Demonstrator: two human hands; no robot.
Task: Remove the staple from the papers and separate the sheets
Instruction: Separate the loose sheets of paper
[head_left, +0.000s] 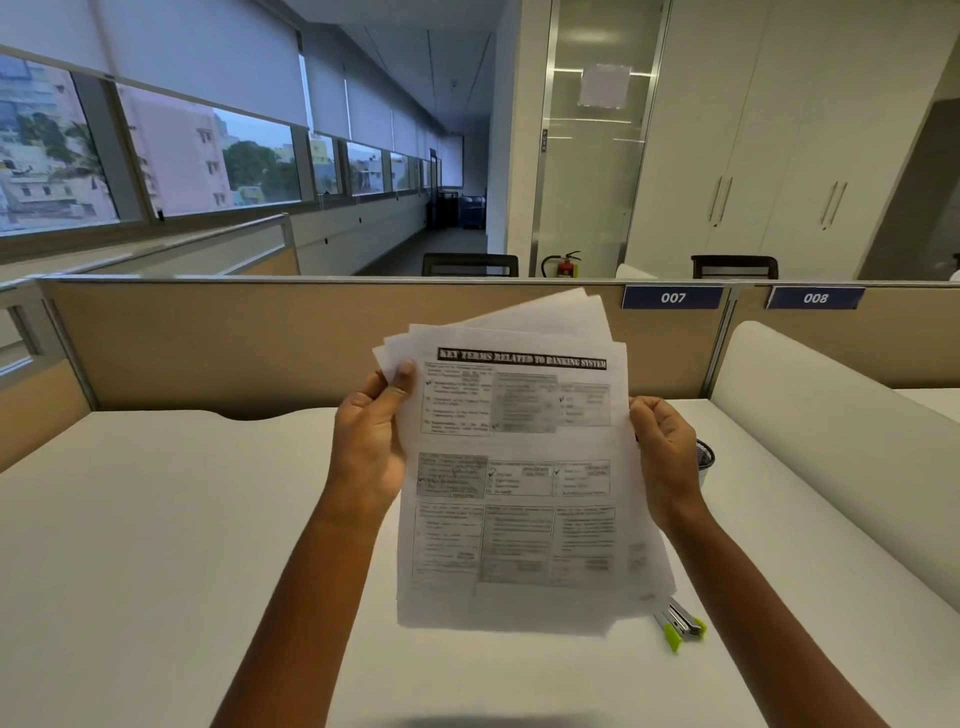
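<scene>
My head camera looked forward and slightly down, close over my desk (156, 545), toward its far edge and partition (311, 338).

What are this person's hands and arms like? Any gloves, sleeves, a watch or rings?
Both are bare. The left hand and the right hand wear no gloves, and no ring shows on the fingers in view. Both forearms are uncovered as far as the picture's lower edge: no sleeve or cuff, and no watch or bracelet on either wrist. No markings are visible.
</scene>
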